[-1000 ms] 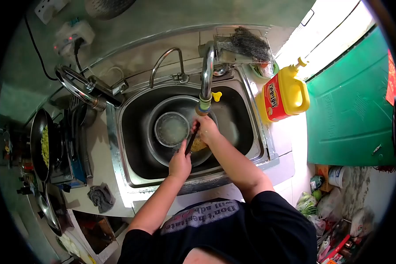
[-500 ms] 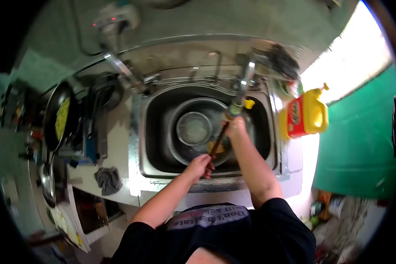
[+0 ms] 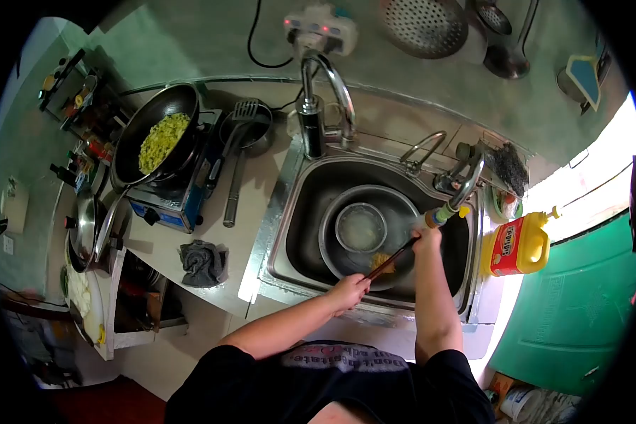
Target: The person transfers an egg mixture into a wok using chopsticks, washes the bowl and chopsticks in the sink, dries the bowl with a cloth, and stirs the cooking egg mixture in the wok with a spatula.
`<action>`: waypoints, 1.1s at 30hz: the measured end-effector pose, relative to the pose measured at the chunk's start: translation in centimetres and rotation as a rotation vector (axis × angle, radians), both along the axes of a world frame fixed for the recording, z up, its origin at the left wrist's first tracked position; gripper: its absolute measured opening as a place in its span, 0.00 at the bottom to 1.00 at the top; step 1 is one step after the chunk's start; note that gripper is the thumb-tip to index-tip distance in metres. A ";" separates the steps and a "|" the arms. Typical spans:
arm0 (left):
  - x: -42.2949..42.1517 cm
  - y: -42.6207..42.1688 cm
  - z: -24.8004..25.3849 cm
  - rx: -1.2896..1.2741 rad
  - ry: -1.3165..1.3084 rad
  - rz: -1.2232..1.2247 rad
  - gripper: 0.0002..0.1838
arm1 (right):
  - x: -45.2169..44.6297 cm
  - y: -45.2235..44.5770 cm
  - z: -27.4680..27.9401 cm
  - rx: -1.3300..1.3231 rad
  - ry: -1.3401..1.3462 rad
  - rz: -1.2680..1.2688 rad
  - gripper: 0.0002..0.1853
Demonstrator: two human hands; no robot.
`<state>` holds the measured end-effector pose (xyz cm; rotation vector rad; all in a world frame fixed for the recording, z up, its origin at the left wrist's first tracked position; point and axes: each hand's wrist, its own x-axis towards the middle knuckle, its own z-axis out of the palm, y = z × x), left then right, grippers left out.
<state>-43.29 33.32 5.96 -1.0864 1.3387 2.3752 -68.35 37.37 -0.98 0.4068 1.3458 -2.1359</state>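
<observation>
your left hand [image 3: 349,293] is curled round the lower end of a slim dark stick [image 3: 389,260], beside the near edge of the sink. your right hand [image 3: 425,240] has its fingers closed on the upper end, right by the nozzle of the tap at the right [image 3: 471,178]; the fingertips are too small to make out. between your two hands the stick slants up to the right, above the near right part of a wide metal basin [image 3: 328,244].

from the left you have a dark pan [image 3: 136,131] holding chopped yellow-green food [image 3: 164,143], tilted on a blue-sided stove [image 3: 166,213]. next come a slotted spatula [image 3: 243,114] and a small pot [image 3: 261,143], with a crumpled grey cloth [image 3: 203,263] nearer you on the desk [image 3: 251,212]. a black-bodied tap [image 3: 311,131] stands behind the sink's left corner.

in the sink [image 3: 302,222] sits the basin, and inside it a smaller round bowl [image 3: 361,227] of cloudy liquid. a golden-brown thing [image 3: 382,264], partly hidden by the stick, lies near the bowl. a thin curved tap [image 3: 425,150] rises behind. to the right, just beside the sink, stands a yellow jug [image 3: 519,244] with a red label, and past it a green panel [image 3: 565,304].
</observation>
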 end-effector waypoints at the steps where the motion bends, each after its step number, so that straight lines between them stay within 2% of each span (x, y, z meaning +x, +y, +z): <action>1: 1.0 -0.4 0.1 -0.023 -0.021 -0.021 0.12 | -0.9 0.5 -0.3 0.084 -0.020 -0.063 0.04; 3: 3.0 -1.5 0.0 -0.005 -0.050 0.016 0.12 | -0.7 1.6 0.0 0.354 0.265 -0.056 0.03; 5: 4.9 -2.7 -0.2 0.048 -0.128 0.080 0.13 | 0.7 4.6 -1.1 0.947 1.406 0.365 0.10; 7: 5.8 -4.1 0.2 0.074 -0.093 0.080 0.13 | 8.3 3.9 5.2 0.844 1.647 0.548 0.15; 9: 6.4 -4.8 1.2 0.078 -0.102 -0.005 0.13 | 14.9 2.6 10.1 0.852 1.617 0.878 0.20; 11: 6.9 -5.1 2.1 0.074 -0.062 -0.042 0.14 | 18.3 1.5 11.1 0.725 1.759 1.068 0.19; 13: 7.5 -5.7 3.3 0.054 -0.023 -0.154 0.15 | 19.8 0.7 10.9 0.752 1.844 1.132 0.17; 14: 7.9 -6.0 3.3 0.103 0.029 -0.146 0.15 | 20.2 0.0 11.2 0.736 1.920 1.077 0.15; 15: 8.5 -6.4 3.6 0.095 0.036 -0.118 0.15 | 20.5 -0.5 11.5 0.710 1.945 1.086 0.15; 17: 9.6 -6.5 4.2 0.018 0.238 0.033 0.15 | 20.7 -1.0 12.3 0.791 1.998 1.155 0.12; 18: 10.3 -6.6 4.4 -0.197 0.306 0.112 0.14 | 20.8 -1.3 12.8 0.791 2.038 1.038 0.10; 19: 10.7 -6.4 4.2 -0.195 0.314 0.141 0.14 | 21.0 -1.4 13.6 0.774 2.061 1.058 0.10; 21: 11.4 -6.7 4.1 -1.144 0.585 0.404 0.11 | 22.2 -2.2 16.2 0.604 1.821 1.015 0.10; 22: 12.3 -6.5 4.7 -1.199 0.574 0.382 0.11 | 23.7 -2.7 17.7 0.532 1.705 0.988 0.08; 23: 13.4 -6.7 5.4 -1.225 0.540 0.412 0.11 | 24.8 -2.8 18.8 0.482 1.718 1.013 0.08; 25: 16.1 -7.2 6.6 -1.263 0.545 0.151 0.09 | 27.3 -3.2 20.0 0.284 1.304 1.047 0.05; 26: 17.7 -7.5 7.2 -1.292 0.463 0.072 0.08 | 27.9 -3.6 19.9 0.162 1.238 1.115 0.05; 27: 19.7 -7.6 7.7 -1.308 0.409 0.122 0.08 | 28.4 -4.2 20.0 0.050 1.167 1.175 0.05; 29: 23.3 -7.9 8.4 -1.371 0.324 0.091 0.08 | 31.4 -5.1 20.8 -0.053 0.863 1.142 0.08; 32: 28.9 -8.0 8.5 -1.366 0.235 0.126 0.08 | 33.6 -6.9 21.8 -0.172 0.941 1.308 0.10; 33: 30.9 -8.1 8.3 -1.374 0.209 0.150 0.09 | 34.9 -7.9 22.6 -0.159 1.050 1.413 0.09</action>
